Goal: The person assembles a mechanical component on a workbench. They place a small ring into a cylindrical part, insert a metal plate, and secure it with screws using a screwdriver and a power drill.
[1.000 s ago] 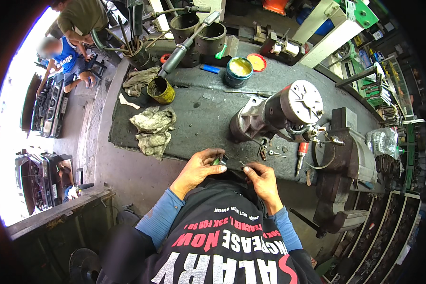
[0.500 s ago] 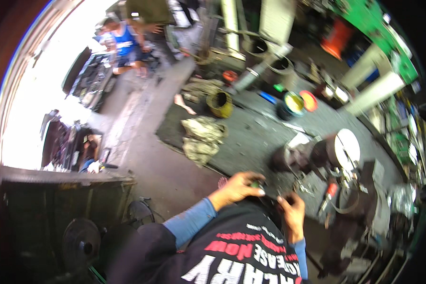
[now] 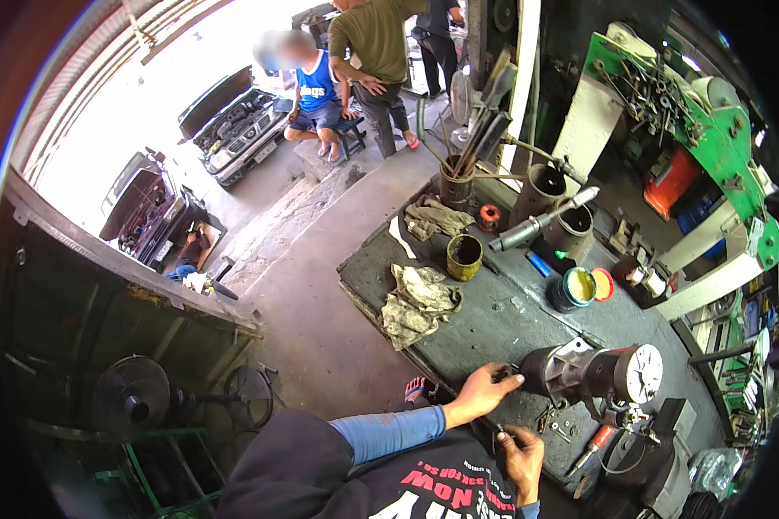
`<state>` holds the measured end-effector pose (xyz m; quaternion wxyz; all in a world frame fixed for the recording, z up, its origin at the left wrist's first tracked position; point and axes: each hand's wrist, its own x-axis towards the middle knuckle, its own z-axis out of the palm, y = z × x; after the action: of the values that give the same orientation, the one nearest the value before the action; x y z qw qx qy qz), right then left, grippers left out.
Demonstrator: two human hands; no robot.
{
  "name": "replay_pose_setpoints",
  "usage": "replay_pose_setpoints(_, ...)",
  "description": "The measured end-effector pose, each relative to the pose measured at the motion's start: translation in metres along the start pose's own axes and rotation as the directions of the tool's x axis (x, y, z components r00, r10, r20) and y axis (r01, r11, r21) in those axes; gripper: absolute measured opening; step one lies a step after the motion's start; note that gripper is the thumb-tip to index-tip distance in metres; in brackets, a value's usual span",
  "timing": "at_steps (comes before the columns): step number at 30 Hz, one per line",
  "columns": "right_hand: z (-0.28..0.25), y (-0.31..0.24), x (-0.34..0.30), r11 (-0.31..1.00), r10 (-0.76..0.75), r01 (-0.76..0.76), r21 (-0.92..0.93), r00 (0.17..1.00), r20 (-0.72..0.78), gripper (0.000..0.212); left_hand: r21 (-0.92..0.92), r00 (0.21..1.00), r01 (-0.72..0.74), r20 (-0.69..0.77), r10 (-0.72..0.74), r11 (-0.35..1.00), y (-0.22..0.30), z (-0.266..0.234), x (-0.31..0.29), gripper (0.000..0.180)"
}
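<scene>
While the hands are held apart at the edge of the bench [image 3: 493, 333], a small dark piece [image 3: 500, 374] seems to be pinched in the left hand [image 3: 478, 394], and a tiny bit [image 3: 499, 428] in the right hand [image 3: 523, 460]; what they are can't be told. Both are probably light, stiff and easily dropped, so they're best gripped by the edges. The metal motor [image 3: 607, 374], parked just beside the left hand, is probably heavy and best held by barrel and housing.

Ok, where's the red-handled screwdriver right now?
The red-handled screwdriver is in the head view's lower right, on the workbench, right of the right hand, beside the loose bolts.
</scene>
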<state>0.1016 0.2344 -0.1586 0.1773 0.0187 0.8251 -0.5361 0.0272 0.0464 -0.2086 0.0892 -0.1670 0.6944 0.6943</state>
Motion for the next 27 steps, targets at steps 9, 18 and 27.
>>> replay_pose_setpoints(9, 0.006, -0.060, 0.007, 0.978, -0.131, 0.145, -0.147, 0.986, 0.103, 0.018, 0.091, 0.988, -0.077, -0.123, 0.088, 0.993, 0.018, 0.025, -0.002, 0.073)
replay_pose_setpoints(18, 0.018, -0.069, 0.009, 0.995, -0.073, 0.079, -0.062, 0.993, 0.094, 0.015, 0.079, 0.972, -0.150, -0.170, 0.161, 0.986, 0.022, 0.020, -0.006, 0.074)
replay_pose_setpoints(27, 0.013, -0.073, 0.018, 0.944, -0.155, 0.181, -0.275, 0.981, 0.114, 0.026, -0.222, 0.980, -0.195, -0.075, 0.183, 0.955, 0.041, -0.004, 0.000, 0.060)
